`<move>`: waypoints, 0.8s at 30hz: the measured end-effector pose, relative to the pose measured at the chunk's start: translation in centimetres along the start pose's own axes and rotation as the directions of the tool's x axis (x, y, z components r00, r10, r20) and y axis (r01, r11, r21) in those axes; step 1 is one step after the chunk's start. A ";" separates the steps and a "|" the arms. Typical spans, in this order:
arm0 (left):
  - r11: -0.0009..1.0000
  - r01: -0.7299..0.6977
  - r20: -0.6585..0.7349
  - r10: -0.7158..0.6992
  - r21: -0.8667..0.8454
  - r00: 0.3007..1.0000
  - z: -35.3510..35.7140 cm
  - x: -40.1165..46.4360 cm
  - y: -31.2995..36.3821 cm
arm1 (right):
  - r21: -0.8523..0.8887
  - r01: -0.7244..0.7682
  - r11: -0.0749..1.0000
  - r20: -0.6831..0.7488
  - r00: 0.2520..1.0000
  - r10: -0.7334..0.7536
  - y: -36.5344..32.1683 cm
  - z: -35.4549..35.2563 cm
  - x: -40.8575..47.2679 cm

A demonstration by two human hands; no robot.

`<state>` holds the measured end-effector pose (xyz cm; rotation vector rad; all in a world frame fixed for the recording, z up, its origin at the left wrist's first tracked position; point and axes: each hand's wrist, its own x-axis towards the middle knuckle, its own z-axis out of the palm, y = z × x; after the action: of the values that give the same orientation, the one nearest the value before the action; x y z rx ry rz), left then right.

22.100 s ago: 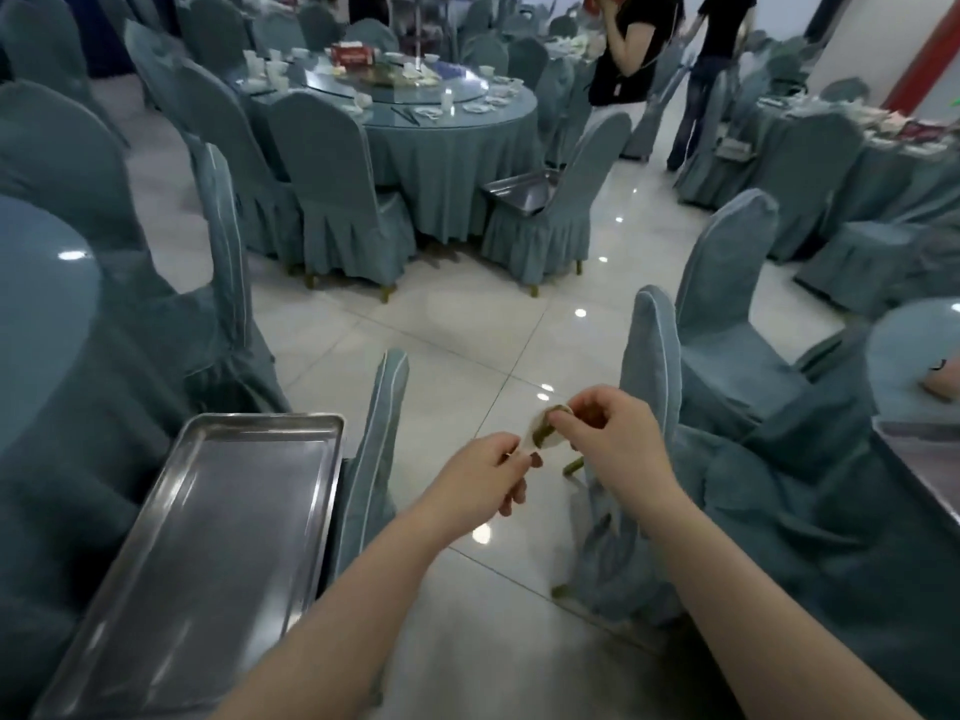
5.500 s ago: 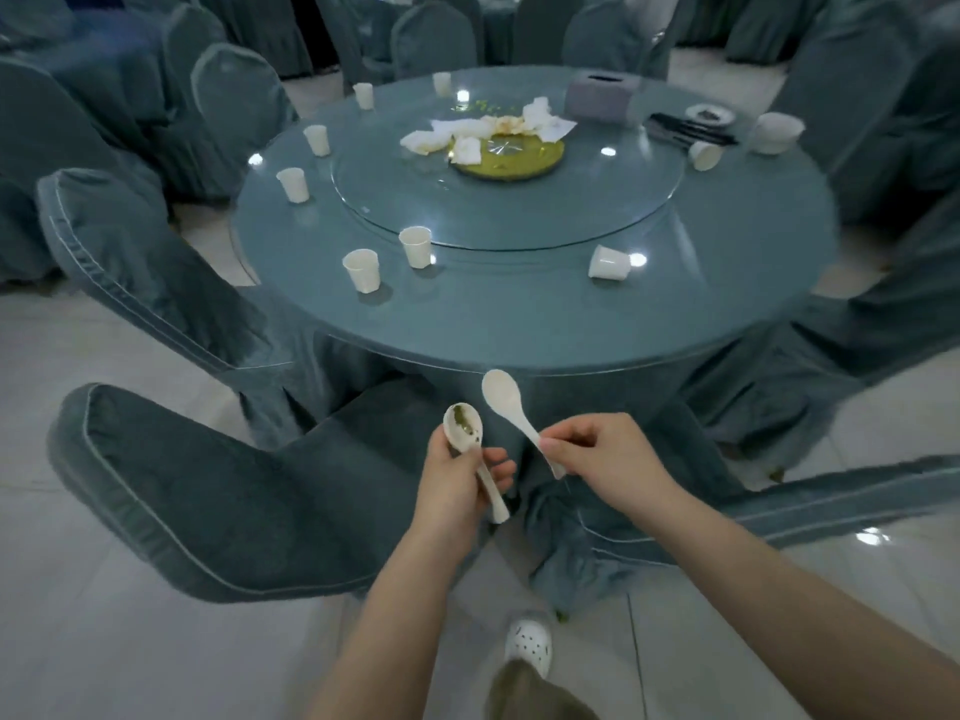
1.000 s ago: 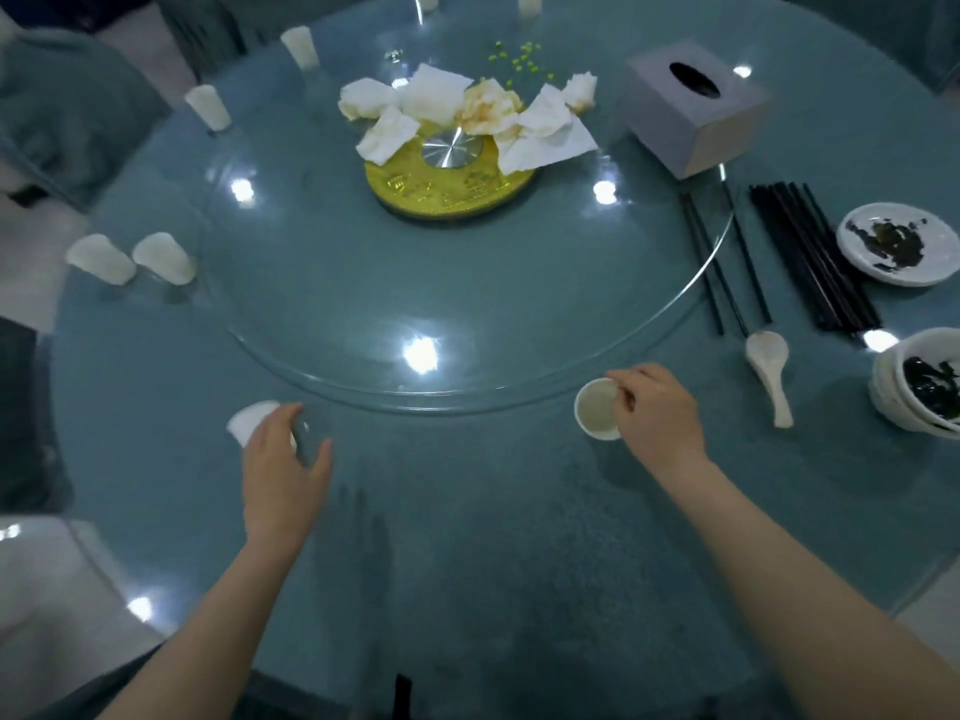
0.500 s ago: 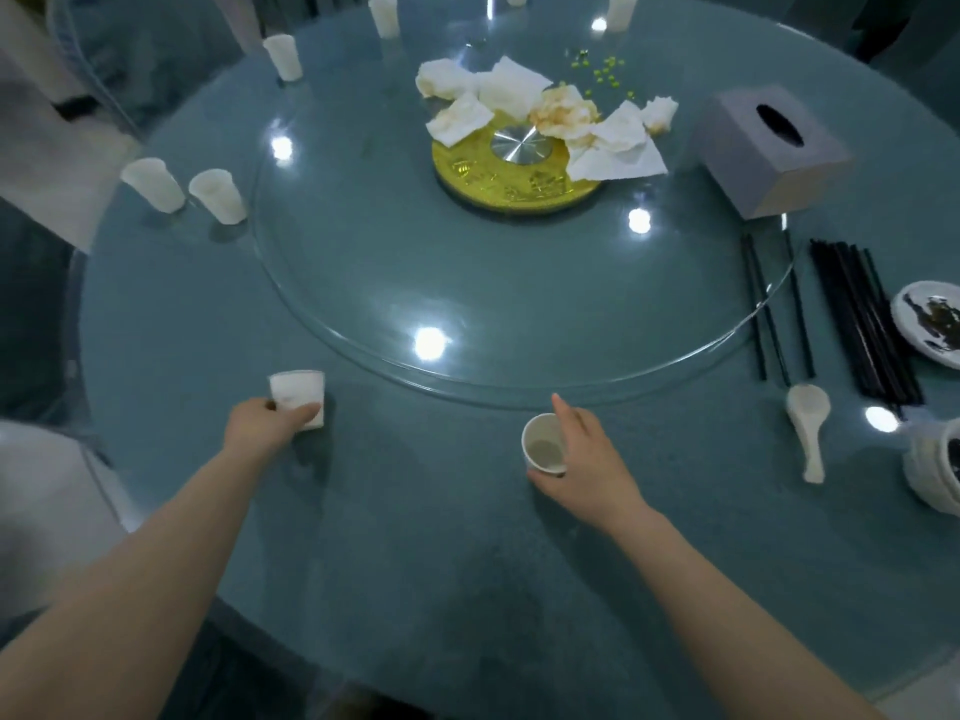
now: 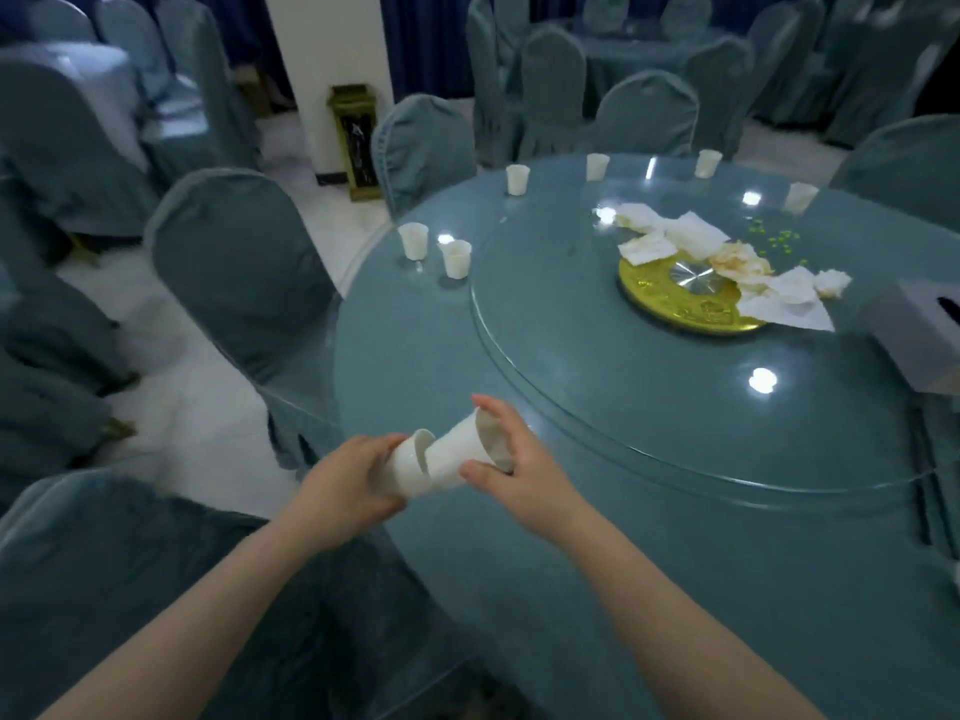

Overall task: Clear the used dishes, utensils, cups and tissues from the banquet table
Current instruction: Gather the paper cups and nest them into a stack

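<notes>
- both my forearms reach in over the near edge of the round table (image 5: 597, 537), hands meeting just above it.
- my left hand (image 5: 345, 483) curls around the outer paper cup (image 5: 402, 467), which is tipped on its side, mouth toward the turntable.
- my right hand (image 5: 519, 459) pinches the inner paper cup (image 5: 462, 449) between thumb and fingers at its rim; its base sits inside the outer cup's mouth.
- both cups white, tilted, the inner rim slightly squashed.
- more white cups (image 5: 456, 258) stand upright round the table's far-left edge.
- crumpled tissues (image 5: 727, 262), some stained, lie on the gold hub (image 5: 675, 298) at the table's centre.
- grey tissue box (image 5: 919, 340) at the table's right side.
</notes>
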<state>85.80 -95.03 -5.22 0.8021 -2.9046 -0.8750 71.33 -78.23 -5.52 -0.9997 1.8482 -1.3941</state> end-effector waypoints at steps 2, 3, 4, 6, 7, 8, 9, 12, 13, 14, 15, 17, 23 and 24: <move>1.000 -0.008 -0.045 0.007 -0.010 0.999 -2.4 -3.8 -2.1 | -0.003 0.014 1.000 0.084 0.996 -0.014 -2.1 4.5 0.0; 0.999 -0.015 -0.085 0.012 -0.031 0.996 -3.6 -5.9 -3.3 | 0.001 0.029 1.000 0.112 0.993 -0.029 -3.0 7.1 -0.2; 0.998 -0.021 -0.128 0.014 -0.052 0.992 -4.8 -8.1 -4.7 | 0.010 0.044 0.999 0.136 0.990 -0.045 -3.9 9.8 -0.4; 0.997 -0.006 -0.191 -0.010 -0.080 0.982 -7.2 -12.9 -7.6 | 0.016 0.048 0.999 0.189 0.981 -0.050 -5.8 15.5 -1.4; 0.996 0.010 -0.215 -0.028 -0.084 0.976 -8.3 -15.3 -9.2 | 0.009 0.056 0.998 0.219 0.974 -0.057 -6.7 18.4 -1.9; 0.996 0.028 -0.230 -0.047 -0.087 0.972 -9.3 -17.4 -10.6 | 0.009 0.070 0.998 0.254 0.965 -0.070 -7.5 21.1 -2.2; 0.994 0.051 -0.241 -0.072 -0.095 0.968 -10.0 -19.5 -12.0 | 0.020 0.072 0.997 0.292 0.953 -0.075 -8.2 23.6 -2.5; 0.983 0.131 -0.304 -0.165 -0.129 0.938 -12.3 -25.3 -16.0 | 0.071 0.033 0.997 0.391 0.919 -0.059 -10.0 30.4 -2.8; 0.980 0.154 -0.318 -0.188 -0.130 0.929 -12.9 -27.0 -17.2 | 0.073 0.036 0.997 0.417 0.907 -0.063 -10.5 32.3 -2.9; 0.976 0.174 -0.330 -0.207 -0.128 0.921 -13.4 -28.5 -18.4 | 0.060 0.053 0.997 0.441 0.895 -0.074 -11.2 34.0 -2.9; 0.973 0.193 -0.341 -0.225 -0.126 0.912 -13.9 -29.7 -19.5 | 0.041 0.075 0.996 0.459 0.884 -0.085 -11.9 35.6 -2.9; 0.965 0.230 -0.360 -0.259 -0.123 0.896 -14.8 -31.2 -21.7 | 0.008 0.106 0.994 0.476 0.874 -0.097 -12.8 38.4 -2.4; 0.939 0.297 -0.367 -0.341 -0.170 0.865 -17.4 -31.0 -28.0 | -0.017 0.124 0.992 0.545 0.833 -0.095 -13.8 44.2 2.9; 0.934 0.312 -0.359 -0.355 -0.172 0.863 -18.0 -30.6 -29.3 | -0.008 0.115 0.993 0.530 0.843 -0.093 -13.7 45.0 4.2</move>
<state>128.91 -110.70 -0.89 1.3253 -2.3927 -0.7731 109.01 -106.67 -4.04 -1.3631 1.4252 -1.0004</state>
